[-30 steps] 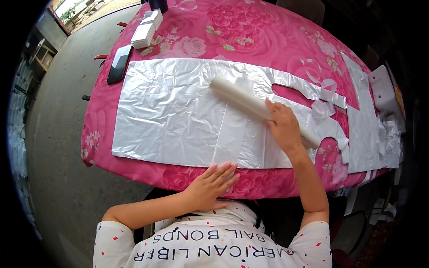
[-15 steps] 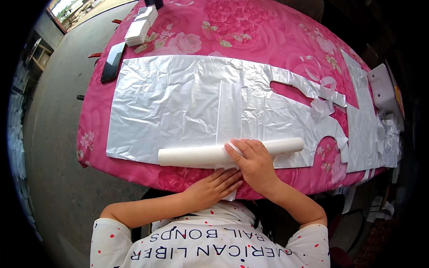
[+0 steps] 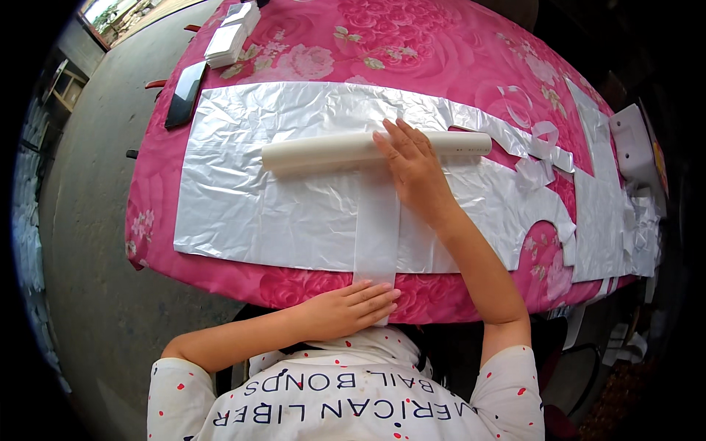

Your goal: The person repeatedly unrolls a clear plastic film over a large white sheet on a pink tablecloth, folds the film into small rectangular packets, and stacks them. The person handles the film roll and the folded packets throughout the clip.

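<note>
A white plastic pipe (image 3: 316,151) lies crosswise over a stack of flat, shiny silvery-white plastic carrier bags (image 3: 235,213) with cut-out handles. My right hand (image 3: 413,163) rests on top of the pipe, right of its middle, fingers stretched out along and over it. From under the pipe a narrow translucent plastic strip (image 3: 376,228) runs down to the table's near edge. There my left hand (image 3: 353,307) lies flat across the strip's near end, fingers straight and together. What is under both palms is hidden.
A pink floral tablecloth (image 3: 294,283) covers the table. A black phone (image 3: 185,94) and stacked white packets (image 3: 225,45) sit at the far left. Loose plastic offcuts (image 3: 535,173) lie by the bag handles. More bags (image 3: 594,220) and a white box-like device (image 3: 631,141) stand at right.
My right hand has pushed the pipe away from me, from the bags' near edge to past their middle. More of the strip shows. My left hand stays at the near edge.
</note>
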Motion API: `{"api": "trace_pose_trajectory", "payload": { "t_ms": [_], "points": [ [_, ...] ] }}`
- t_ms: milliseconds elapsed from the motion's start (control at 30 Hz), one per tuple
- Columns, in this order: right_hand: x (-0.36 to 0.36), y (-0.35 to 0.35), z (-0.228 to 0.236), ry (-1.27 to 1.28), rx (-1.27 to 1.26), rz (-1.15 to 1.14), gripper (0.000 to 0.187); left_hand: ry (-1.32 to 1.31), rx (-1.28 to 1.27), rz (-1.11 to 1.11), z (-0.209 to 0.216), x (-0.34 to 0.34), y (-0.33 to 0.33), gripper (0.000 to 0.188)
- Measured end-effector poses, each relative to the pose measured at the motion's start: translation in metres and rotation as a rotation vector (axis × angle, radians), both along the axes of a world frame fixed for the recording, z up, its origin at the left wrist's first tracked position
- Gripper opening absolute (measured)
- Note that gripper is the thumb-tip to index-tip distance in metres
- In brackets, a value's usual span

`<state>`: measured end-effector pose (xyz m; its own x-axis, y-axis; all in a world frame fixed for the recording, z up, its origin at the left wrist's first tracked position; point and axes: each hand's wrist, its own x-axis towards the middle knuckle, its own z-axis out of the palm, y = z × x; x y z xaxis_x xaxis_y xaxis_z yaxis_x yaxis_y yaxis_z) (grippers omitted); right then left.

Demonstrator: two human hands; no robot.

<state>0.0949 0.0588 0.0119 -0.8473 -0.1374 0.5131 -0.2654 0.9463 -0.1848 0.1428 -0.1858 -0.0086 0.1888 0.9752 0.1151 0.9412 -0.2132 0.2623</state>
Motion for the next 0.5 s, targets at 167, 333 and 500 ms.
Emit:
{"api": "trace_pose_trajectory", "payload": {
  "t_ms": [167, 333, 500],
  "points": [
    [0.071, -0.017, 0.007, -0.378, -0.184, 0.373, 0.052, -0.166, 0.005, -0.069, 0.009, -0.016, -0.009, 0.045],
    [0.11, -0.033, 0.01, -0.423, -0.257, 0.373, 0.045, -0.502, 0.18, -0.07, 0.011, -0.02, -0.01, 0.041],
    [0.115, -0.038, -0.002, -0.271, -0.273, 0.217, 0.038, -0.195, 0.242, 0.155, 0.019, -0.03, 0.0, 0.058]
  ]
}}
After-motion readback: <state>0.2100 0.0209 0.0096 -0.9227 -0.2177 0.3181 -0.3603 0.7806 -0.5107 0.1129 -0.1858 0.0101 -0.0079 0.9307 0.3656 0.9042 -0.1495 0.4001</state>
